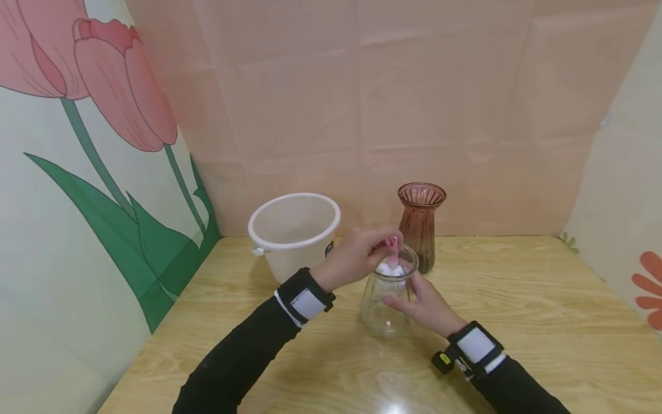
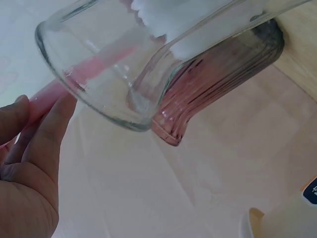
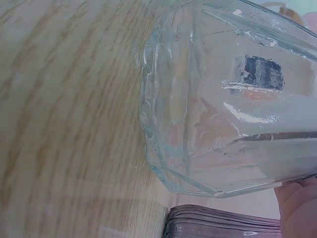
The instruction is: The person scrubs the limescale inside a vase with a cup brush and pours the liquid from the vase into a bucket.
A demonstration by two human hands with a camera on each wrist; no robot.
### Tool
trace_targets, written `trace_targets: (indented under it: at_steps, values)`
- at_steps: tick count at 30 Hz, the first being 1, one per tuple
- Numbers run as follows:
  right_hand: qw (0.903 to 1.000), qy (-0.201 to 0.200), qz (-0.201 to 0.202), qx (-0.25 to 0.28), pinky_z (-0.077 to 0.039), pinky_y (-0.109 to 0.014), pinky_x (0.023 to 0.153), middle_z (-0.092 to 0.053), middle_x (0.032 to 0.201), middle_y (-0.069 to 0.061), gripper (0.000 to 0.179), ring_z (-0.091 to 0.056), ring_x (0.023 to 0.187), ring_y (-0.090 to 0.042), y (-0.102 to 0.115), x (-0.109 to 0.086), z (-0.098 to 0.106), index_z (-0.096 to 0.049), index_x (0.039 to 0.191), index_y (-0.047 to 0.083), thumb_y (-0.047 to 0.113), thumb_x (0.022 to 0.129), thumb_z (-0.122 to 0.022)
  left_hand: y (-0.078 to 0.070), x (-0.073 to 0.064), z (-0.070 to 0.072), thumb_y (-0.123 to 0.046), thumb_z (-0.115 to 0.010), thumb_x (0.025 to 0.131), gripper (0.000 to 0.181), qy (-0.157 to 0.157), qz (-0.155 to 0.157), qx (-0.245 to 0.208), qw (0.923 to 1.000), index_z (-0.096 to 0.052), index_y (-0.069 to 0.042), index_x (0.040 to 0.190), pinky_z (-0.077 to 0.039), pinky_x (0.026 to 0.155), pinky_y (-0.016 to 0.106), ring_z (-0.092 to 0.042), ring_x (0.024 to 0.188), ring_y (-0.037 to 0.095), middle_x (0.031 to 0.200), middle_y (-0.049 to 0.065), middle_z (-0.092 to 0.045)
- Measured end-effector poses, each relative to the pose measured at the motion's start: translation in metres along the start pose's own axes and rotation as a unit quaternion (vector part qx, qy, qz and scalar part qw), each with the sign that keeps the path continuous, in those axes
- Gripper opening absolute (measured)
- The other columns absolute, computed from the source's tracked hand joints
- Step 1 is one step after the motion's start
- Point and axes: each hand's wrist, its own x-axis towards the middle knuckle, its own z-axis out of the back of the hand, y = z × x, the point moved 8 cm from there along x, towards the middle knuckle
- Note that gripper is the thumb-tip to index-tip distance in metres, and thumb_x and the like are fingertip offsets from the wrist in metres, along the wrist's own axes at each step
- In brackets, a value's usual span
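A clear glass vase (image 1: 380, 313) stands on the table, its mouth facing up. My left hand (image 1: 359, 256) pinches the pink handle (image 2: 47, 96) of a cleaning brush above the rim. The brush's white, soft-looking head (image 2: 173, 27) sits inside the vase, seen through the glass in the left wrist view. Around the vase's right side, my right hand (image 1: 429, 305) grips the glass, the thumb on the near side. In the right wrist view the vase's faceted base (image 3: 166, 114) is close to the tabletop, and only part of the fingers (image 3: 299, 208) shows.
A reddish-brown ribbed glass vase (image 1: 421, 230) stands right behind the clear one. Left of it is a cream bucket (image 1: 297, 259) with a white rim. The wood-grain table (image 1: 517, 299) ends at a pink-covered wall (image 1: 439, 103); a tulip-printed panel (image 1: 46, 247) borders the left.
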Motion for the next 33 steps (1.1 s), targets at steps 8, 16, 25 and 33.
trace_targets:
  at_steps: [8, 16, 25, 33]
  values:
    - [1.0, 0.002, -0.004, -0.001, -0.022, -0.067, 0.104, -0.025, 0.157, -0.009, 0.087, -0.022, 0.141, -0.037, -0.002, 0.0, -0.001, -0.018, 0.155, 0.025, 0.02, 0.088, -0.073, -0.01, 0.002, 0.015, 0.003, -0.065, 0.09, 0.008, -0.019, -0.003, 0.0, 0.9998, -0.065, -0.001, 0.096, -0.047, 0.073, 0.012, -0.063, 0.08, 0.009, 0.087, 0.005, -0.068]
    - [0.9999, -0.002, -0.001, -0.013, -0.022, -0.066, 0.104, -0.026, 0.156, -0.012, 0.085, -0.023, 0.14, -0.038, -0.002, -0.001, 0.0, -0.02, 0.155, 0.02, 0.02, 0.088, -0.073, -0.023, 0.006, 0.034, 0.003, -0.064, 0.09, 0.005, -0.04, -0.021, 0.009, 0.9989, -0.064, -0.002, 0.093, -0.047, 0.07, 0.012, -0.062, 0.075, 0.009, 0.085, 0.005, -0.069]
    - [0.9999, -0.001, -0.002, -0.01, -0.023, -0.066, 0.104, -0.026, 0.156, -0.013, 0.084, -0.025, 0.14, -0.039, -0.002, 0.0, -0.001, -0.02, 0.155, 0.019, 0.017, 0.089, -0.072, -0.032, 0.005, 0.048, 0.002, -0.065, 0.091, 0.007, -0.077, -0.037, 0.009, 0.9963, -0.065, 0.002, 0.098, -0.048, 0.07, 0.012, -0.063, 0.076, 0.007, 0.086, 0.007, -0.069]
    - [0.9997, -0.007, 0.0, -0.022, -0.023, -0.065, 0.105, -0.027, 0.156, -0.014, 0.084, -0.025, 0.14, -0.038, -0.004, 0.0, 0.001, -0.021, 0.155, 0.017, 0.02, 0.089, -0.073, -0.03, 0.004, 0.048, 0.007, -0.063, 0.09, 0.007, -0.098, -0.038, -0.036, 0.9938, -0.064, 0.004, 0.096, -0.051, 0.068, 0.015, -0.064, 0.076, 0.009, 0.085, 0.009, -0.068]
